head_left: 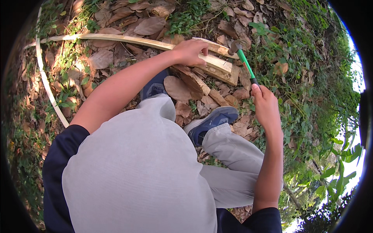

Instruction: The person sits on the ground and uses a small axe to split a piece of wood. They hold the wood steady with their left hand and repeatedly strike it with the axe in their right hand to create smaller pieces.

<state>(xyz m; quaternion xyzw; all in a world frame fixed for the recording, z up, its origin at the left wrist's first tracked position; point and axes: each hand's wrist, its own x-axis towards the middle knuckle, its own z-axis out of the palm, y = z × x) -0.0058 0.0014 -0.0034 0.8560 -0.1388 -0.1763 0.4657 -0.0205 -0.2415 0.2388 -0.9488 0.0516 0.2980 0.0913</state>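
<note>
Our trousers show below the board. Our left hand half-curls over it, grip unclear; our right hand clenches a hammer alongside.

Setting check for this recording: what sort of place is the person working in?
Outdoors, probably a wooded patch or an overgrown yard. Large dry brown leaves lie scattered about, low green plants grow among them, and leafy greenery shows against bright daylight at the lower right.

You have two hands, one hammer, two shoes, at least four wood strips, and leaves beyond counting.
</note>
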